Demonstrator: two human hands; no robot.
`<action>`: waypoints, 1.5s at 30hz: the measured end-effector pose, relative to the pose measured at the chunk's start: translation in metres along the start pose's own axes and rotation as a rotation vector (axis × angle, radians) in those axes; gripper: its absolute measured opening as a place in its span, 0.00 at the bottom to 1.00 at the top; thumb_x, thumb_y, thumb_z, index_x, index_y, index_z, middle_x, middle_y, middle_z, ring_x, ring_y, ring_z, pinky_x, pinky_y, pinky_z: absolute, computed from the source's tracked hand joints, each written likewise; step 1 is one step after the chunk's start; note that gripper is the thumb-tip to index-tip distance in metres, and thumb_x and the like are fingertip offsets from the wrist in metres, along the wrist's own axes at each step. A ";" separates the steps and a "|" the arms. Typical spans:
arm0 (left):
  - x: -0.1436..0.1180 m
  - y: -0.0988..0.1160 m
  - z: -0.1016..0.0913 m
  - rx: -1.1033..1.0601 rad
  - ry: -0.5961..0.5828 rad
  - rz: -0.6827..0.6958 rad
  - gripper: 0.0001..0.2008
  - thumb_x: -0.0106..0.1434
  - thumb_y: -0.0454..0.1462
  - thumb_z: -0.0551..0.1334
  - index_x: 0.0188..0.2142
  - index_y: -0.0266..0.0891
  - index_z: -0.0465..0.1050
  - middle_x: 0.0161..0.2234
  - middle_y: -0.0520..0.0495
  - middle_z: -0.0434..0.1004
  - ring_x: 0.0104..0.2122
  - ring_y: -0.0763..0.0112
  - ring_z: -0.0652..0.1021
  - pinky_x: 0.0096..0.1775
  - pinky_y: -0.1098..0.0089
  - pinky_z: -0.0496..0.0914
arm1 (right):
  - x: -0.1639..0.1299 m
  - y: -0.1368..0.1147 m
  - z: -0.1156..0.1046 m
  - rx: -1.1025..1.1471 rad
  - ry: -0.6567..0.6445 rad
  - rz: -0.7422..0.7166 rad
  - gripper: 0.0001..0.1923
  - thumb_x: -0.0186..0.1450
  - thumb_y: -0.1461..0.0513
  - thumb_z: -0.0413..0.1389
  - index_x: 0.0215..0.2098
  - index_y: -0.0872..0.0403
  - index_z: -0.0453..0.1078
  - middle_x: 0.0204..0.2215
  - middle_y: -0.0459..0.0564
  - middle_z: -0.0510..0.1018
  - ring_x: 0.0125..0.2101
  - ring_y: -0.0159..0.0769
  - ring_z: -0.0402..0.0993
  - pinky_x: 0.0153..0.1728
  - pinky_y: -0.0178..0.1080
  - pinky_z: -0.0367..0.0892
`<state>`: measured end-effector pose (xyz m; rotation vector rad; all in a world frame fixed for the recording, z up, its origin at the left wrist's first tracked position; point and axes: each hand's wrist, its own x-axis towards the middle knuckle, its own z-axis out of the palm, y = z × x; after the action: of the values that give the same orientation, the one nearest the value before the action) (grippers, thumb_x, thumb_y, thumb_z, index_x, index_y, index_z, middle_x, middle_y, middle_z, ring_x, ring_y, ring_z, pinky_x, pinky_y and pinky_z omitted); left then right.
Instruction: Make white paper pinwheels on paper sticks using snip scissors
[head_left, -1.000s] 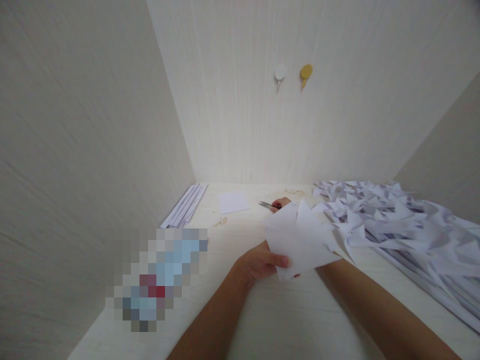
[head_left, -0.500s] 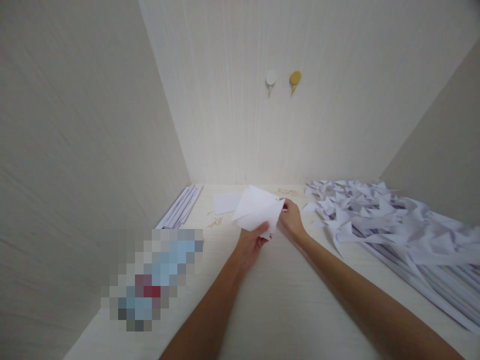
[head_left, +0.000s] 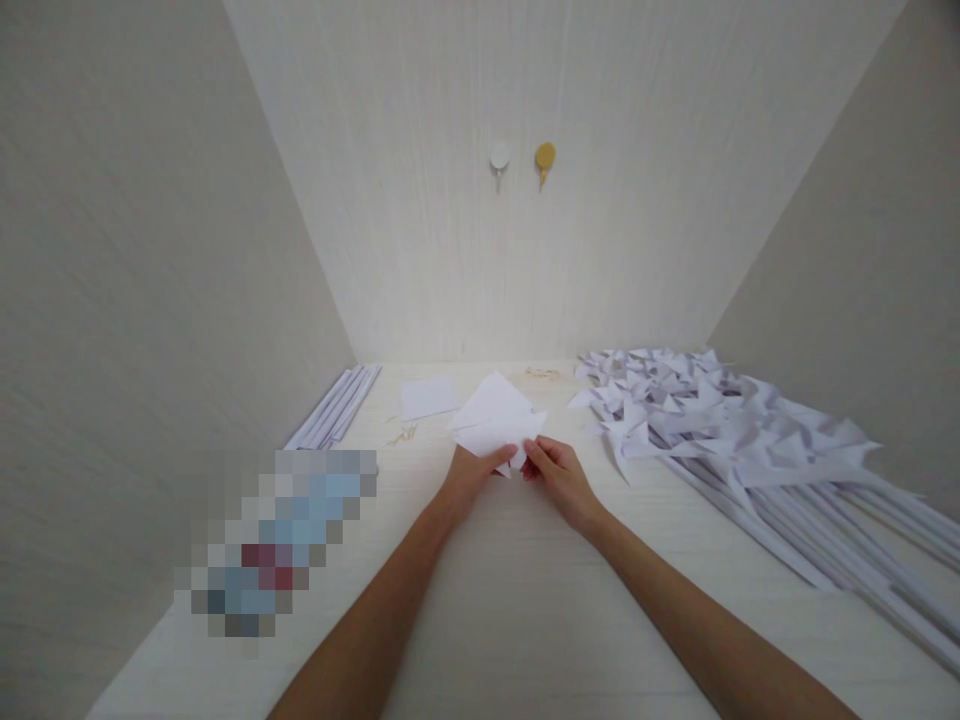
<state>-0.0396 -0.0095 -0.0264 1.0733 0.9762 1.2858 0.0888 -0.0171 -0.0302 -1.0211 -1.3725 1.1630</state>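
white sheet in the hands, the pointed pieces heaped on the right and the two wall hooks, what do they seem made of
White sheet: probably matte paper, judging by its thin edges and crisp corners.
Pointed pieces: likely matte paper too, given their sharp folds and thin, curling tips.
White hook and yellow hook: evenly coloured, perhaps plastic or painted metal; too small to tell.

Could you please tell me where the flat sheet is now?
In the head view, the flat sheet lies left of centre on the table, between the paper rolls and the held paper, just beyond some pale scraps.
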 end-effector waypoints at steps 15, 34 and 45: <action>-0.001 -0.001 0.000 -0.086 0.003 -0.005 0.15 0.40 0.35 0.66 0.31 0.36 0.73 0.29 0.49 0.76 0.30 0.69 0.73 0.34 0.70 0.66 | -0.001 -0.003 -0.002 -0.005 -0.078 0.070 0.11 0.49 0.57 0.55 0.18 0.56 0.62 0.14 0.41 0.66 0.17 0.25 0.59 0.20 0.31 0.55; -0.002 0.000 0.003 -0.116 0.088 0.013 0.18 0.40 0.35 0.66 0.35 0.35 0.72 0.30 0.46 0.76 0.31 0.67 0.74 0.34 0.68 0.68 | -0.004 -0.003 -0.002 -0.042 -0.184 0.053 0.09 0.45 0.60 0.58 0.18 0.56 0.62 0.14 0.40 0.63 0.16 0.24 0.55 0.19 0.31 0.49; -0.004 0.002 0.006 -0.036 0.045 0.020 0.17 0.40 0.35 0.66 0.33 0.35 0.72 0.28 0.47 0.76 0.33 0.66 0.74 0.37 0.66 0.67 | -0.005 0.000 0.000 -0.156 -0.090 0.027 0.11 0.48 0.57 0.56 0.16 0.56 0.63 0.13 0.41 0.63 0.16 0.25 0.54 0.19 0.32 0.50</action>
<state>-0.0348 -0.0143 -0.0233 1.0323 0.9751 1.3438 0.0892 -0.0218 -0.0315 -1.1120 -1.5436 1.1475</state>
